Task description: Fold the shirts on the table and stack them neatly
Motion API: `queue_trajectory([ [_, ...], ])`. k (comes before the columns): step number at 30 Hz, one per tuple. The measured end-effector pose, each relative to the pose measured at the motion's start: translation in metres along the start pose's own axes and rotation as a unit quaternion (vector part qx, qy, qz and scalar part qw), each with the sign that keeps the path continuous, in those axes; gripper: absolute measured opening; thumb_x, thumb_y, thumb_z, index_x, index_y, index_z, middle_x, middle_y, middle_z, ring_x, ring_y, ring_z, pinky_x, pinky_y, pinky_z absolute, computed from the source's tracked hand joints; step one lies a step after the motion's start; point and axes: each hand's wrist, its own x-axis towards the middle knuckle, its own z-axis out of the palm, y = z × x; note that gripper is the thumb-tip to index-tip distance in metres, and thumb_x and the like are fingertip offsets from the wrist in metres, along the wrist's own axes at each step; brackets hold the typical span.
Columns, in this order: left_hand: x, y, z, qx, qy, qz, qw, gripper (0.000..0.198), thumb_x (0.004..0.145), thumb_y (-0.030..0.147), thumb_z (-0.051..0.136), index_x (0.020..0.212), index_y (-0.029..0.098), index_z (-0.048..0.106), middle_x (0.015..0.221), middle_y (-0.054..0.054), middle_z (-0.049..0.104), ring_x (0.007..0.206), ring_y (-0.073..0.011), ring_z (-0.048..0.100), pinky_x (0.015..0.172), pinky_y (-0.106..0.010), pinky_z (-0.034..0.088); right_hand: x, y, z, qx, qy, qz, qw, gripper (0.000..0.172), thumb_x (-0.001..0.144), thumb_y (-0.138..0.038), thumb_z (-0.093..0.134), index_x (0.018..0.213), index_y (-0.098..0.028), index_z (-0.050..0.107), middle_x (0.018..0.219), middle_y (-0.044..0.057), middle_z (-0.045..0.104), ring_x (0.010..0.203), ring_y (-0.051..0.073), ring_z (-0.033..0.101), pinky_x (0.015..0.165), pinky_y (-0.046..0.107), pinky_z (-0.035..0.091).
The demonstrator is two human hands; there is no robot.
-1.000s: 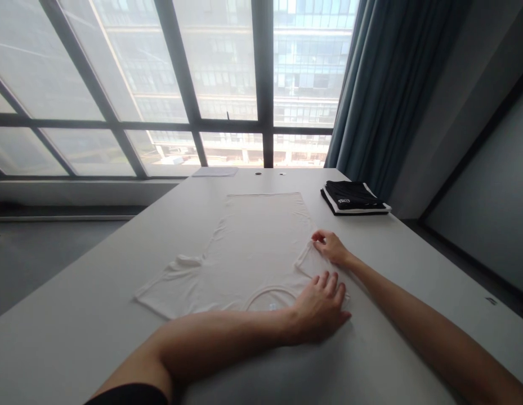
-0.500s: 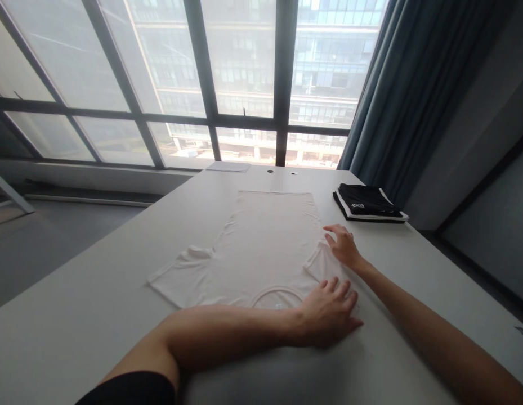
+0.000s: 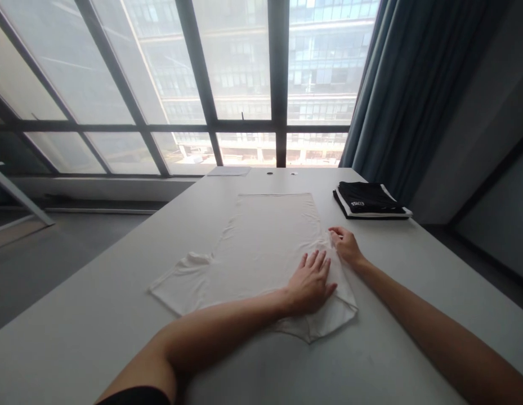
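A white T-shirt (image 3: 261, 242) lies spread on the white table, its hem toward the window and its neck end near me. Its left sleeve (image 3: 180, 281) stretches out flat with a few wrinkles. My left hand (image 3: 311, 284) rests open on the shirt's right shoulder area, fingers spread, and its forearm crosses over the neckline and hides it. At the shirt's right edge, below the side seam, my right hand (image 3: 345, 244) pinches the white fabric between thumb and fingers. The cloth by the right shoulder is bunched and partly folded.
A stack of folded black and white clothes (image 3: 369, 201) sits at the table's far right. A sheet of paper (image 3: 228, 171) lies at the far edge. Beyond stand large windows and a blue curtain (image 3: 383, 95). The white table (image 3: 96, 315) extends on both sides.
My left hand has moved left and away from me onto the shirt's shoulder. My right hand has closed on the fabric edge, and the right sleeve area has shifted and creased.
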Motion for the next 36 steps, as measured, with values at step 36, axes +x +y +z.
queue_trajectory([
  [36,-0.065,-0.071,-0.110,-0.113,-0.107,0.046,0.987,0.054,0.107,0.039,0.037,0.158,0.023,0.035,0.164,-0.006,0.034,0.154,-0.0212,0.025,0.126,-0.038,0.020,-0.018,-0.024,-0.003,-0.179,-0.030,-0.158,0.971,0.035,0.098,-0.030,0.042,0.119,-0.019,0.068,0.137,0.012,0.062,0.130,0.027,0.054,0.111,0.047,0.039],
])
